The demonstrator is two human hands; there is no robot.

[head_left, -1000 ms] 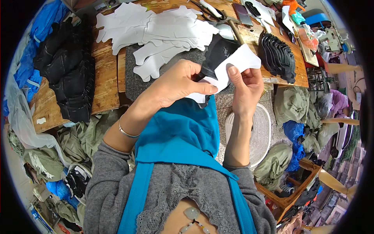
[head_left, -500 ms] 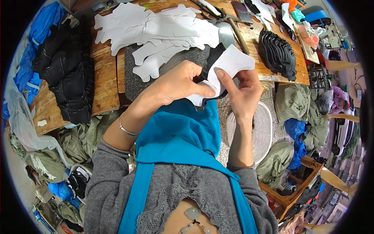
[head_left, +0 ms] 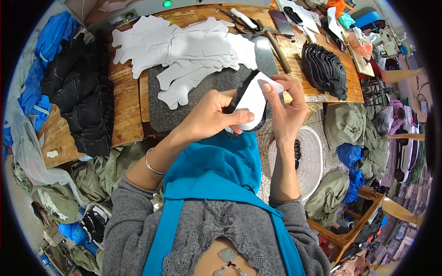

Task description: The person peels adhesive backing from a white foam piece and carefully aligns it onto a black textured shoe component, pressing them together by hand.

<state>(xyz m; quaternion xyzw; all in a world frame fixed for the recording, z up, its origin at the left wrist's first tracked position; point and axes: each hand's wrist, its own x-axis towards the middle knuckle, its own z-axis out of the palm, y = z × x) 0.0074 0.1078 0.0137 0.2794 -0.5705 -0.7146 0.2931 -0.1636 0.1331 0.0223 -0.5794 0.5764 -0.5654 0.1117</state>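
Note:
Between my two hands, just past the near edge of the bench, is a white cut-out lining piece (head_left: 252,100) laid against a black shoe upper (head_left: 242,88). The upper shows as a dark strip along the left side and under the bottom. My left hand (head_left: 216,112) pinches the lower left edge, thumb on the white face. My right hand (head_left: 289,102) grips the upper right, its thumb pressed on the lining and its fingers behind. Beyond them a loose pile of white lining pieces (head_left: 198,48) overlaps a dark stone slab (head_left: 202,101).
A hammer (head_left: 277,51), scissors (head_left: 246,22) and a phone (head_left: 282,23) lie at the back. Black uppers stand in a row (head_left: 324,71) at right; a black heap (head_left: 85,101) fills the left. Below right are a white basket (head_left: 317,177), green sacks (head_left: 343,119) and a wooden frame (head_left: 354,239).
The white lining and black upper have turned more upright and sunk slightly nearer me. The lining's right end now curves back under my right fingers. Both hands keep their hold.

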